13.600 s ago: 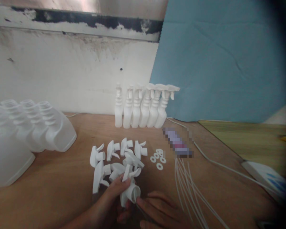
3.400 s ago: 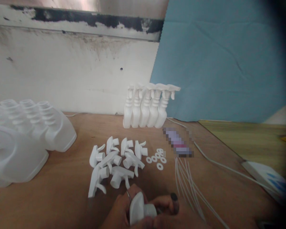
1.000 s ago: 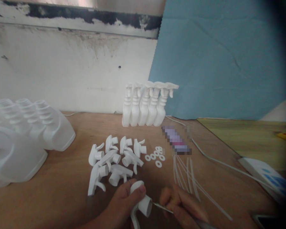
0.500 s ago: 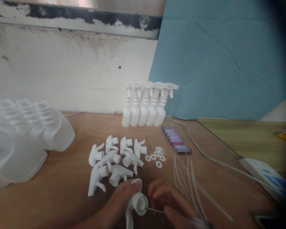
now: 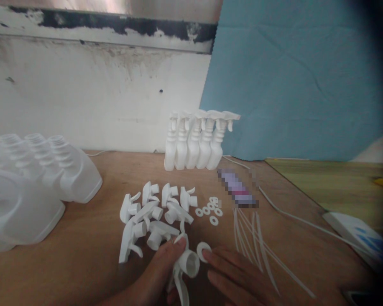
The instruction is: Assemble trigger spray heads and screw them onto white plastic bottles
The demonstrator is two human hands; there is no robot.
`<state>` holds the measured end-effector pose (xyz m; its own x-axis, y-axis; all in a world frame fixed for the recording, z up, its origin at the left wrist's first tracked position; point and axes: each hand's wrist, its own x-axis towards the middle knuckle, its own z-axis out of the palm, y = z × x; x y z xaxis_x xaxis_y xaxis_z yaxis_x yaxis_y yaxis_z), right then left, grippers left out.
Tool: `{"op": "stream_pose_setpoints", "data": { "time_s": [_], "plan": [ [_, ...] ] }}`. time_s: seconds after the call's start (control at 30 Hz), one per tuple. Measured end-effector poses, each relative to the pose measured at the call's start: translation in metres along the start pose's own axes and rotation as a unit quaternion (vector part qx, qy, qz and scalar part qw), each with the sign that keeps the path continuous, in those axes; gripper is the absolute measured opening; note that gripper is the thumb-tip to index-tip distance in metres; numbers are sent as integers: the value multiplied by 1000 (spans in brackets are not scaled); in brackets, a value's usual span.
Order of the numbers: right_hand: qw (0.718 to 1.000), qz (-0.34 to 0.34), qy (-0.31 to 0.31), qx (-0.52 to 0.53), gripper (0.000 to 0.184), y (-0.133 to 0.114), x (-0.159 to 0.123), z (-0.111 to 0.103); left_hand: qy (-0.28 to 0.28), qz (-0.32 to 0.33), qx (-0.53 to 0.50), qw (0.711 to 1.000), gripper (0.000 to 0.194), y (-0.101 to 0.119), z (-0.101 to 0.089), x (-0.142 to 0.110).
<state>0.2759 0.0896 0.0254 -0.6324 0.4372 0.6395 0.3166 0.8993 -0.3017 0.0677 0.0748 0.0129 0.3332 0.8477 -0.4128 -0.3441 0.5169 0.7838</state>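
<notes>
My left hand (image 5: 156,272) grips a white trigger sprayer head (image 5: 185,267) near the bottom edge, its round collar facing right. My right hand (image 5: 239,278) lies with fingers stretched out, and a fingertip touches a small white washer ring (image 5: 203,249) just right of the collar. A pile of several white sprayer heads (image 5: 153,216) lies just beyond my left hand. Loose washers (image 5: 210,210) and thin white dip tubes (image 5: 258,244) lie to the right of the pile.
Assembled white spray bottles (image 5: 198,142) stand in a row against the wall and blue sheet. Translucent empty bottles (image 5: 35,182) lie at the left. A white cable (image 5: 290,216) runs right across the wooden table (image 5: 92,238). A pixelated object (image 5: 238,189) lies beside the washers.
My right hand held a thin metal tool at the sprayer collar half a second ago; now the tool is out of sight, the fingers are flat, and a washer sits at the fingertip.
</notes>
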Motion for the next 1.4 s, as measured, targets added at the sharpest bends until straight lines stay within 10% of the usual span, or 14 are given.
{"op": "stream_pose_setpoints", "data": {
  "time_s": [0.33, 0.6, 0.73, 0.87, 1.03, 1.4],
  "plan": [
    [924, 358, 116, 68, 44, 37, 7, 12, -2, -1, 11, 1000, 58, -8, -4, 2],
    [905, 374, 187, 82, 27, 38, 6, 17, -75, 135, 154, 976, 51, -14, -9, -15],
    [904, 374, 195, 65, 29, 42, 4, 21, -4, 291, 294, 910, 34, -5, -36, -26],
    [929, 352, 107, 40, 11, 41, 7, 13, 139, 466, 413, 770, 44, 15, -85, -34],
    [959, 278, 37, 44, 12, 39, 11, 11, 290, 487, 508, 649, 39, 42, -135, -30],
    [978, 206, -1, -16, 17, 42, 8, 11, 375, 343, 481, 714, 47, 54, -155, -15]
  ]
}}
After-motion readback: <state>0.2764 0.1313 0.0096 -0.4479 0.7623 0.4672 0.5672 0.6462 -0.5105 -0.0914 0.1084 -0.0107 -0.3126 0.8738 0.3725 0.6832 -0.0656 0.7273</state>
